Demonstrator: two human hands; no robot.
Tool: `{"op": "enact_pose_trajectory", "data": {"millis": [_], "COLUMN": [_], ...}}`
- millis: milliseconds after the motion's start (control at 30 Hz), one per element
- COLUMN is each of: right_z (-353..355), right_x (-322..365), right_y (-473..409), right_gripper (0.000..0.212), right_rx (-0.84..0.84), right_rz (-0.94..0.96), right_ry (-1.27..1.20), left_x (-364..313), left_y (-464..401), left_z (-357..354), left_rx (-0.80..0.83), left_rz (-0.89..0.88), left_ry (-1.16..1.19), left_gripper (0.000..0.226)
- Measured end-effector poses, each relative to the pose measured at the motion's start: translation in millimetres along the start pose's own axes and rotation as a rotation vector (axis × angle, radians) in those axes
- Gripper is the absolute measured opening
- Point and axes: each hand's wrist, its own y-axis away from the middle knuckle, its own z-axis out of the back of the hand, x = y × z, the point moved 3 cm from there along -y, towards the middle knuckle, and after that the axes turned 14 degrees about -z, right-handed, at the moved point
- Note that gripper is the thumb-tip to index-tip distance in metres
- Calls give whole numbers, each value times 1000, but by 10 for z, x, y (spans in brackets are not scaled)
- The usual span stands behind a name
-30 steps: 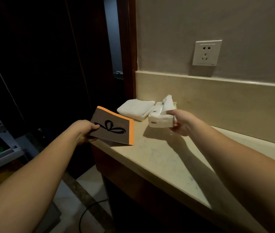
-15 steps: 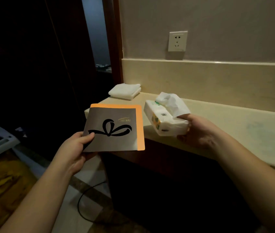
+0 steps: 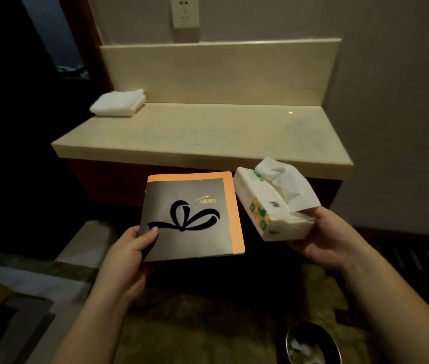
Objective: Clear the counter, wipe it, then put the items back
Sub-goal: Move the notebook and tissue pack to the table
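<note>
My left hand point(image 3: 126, 254) pinches the lower left corner of a grey booklet point(image 3: 195, 219) with an orange border and a black bow drawing. A white tissue pack point(image 3: 265, 203), with a tissue sticking out of its top, is gripped at its near end by my right hand point(image 3: 323, 237). Both items hang in the air in front of the beige stone counter point(image 3: 202, 132), clear of its front edge. A folded white towel point(image 3: 119, 103) lies at the counter's back left corner.
A wall socket point(image 3: 185, 11) sits above the backsplash. The right wall closes off the counter's right end; a dark doorway lies to the left. A round metal bin point(image 3: 313, 345) stands on the floor at lower right. A dark cabinet front runs below the counter.
Both hands have drawn the booklet and the tissue pack back and away from the counter. The view has stepped back and swung right, so the whole counter top now shows.
</note>
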Motion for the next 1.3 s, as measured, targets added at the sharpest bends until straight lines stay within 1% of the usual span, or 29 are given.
{"op": "enact_pose_trajectory", "data": {"millis": [100,200,267,400,500,600,867,1000,1133,1300], "right_z": [479,954,1295,2029,2581,3097,4377,4877,5288,5682], "right_x": [-47,-94,-139,-231,-269,-298,-564,-749,-986,-1373], "right_y": [297,584,780,1214,1587,1985,2898,3356,3801,4244], "right_gripper": [35,38,37,40,29,34,51,46,43,44], "right_rx": [-59,-119,-169,-307,-348,-408,-510,-549,-631,-729], "right_rz": [95,203,255,335,411,470,546,604,638,655], "right_ry": [-60,-101,-148,-218,-327,-367,-490,-527,-595,-760], "left_x": [225,432,577,890,1136,1366,1962,2254,2503,2761], "left_y": [119,210,284,498,740,1044,1933,2410,2864,3392], "left_z": [-355,-756,-1059,-1754,-2334,-2917,-4335,-4929,-5464,-6022], "left_rx": [92,178,245,371,460,543,741,835,953,1091], "left_rz": [59,115,140,169,181,209,316,364,409,473], "left_ry": [-25,-57,-76,-124,-156,-175,-212,-238,-270,-314], "left_gripper": [27,24,23,22,20,21,26,22,24,24]}}
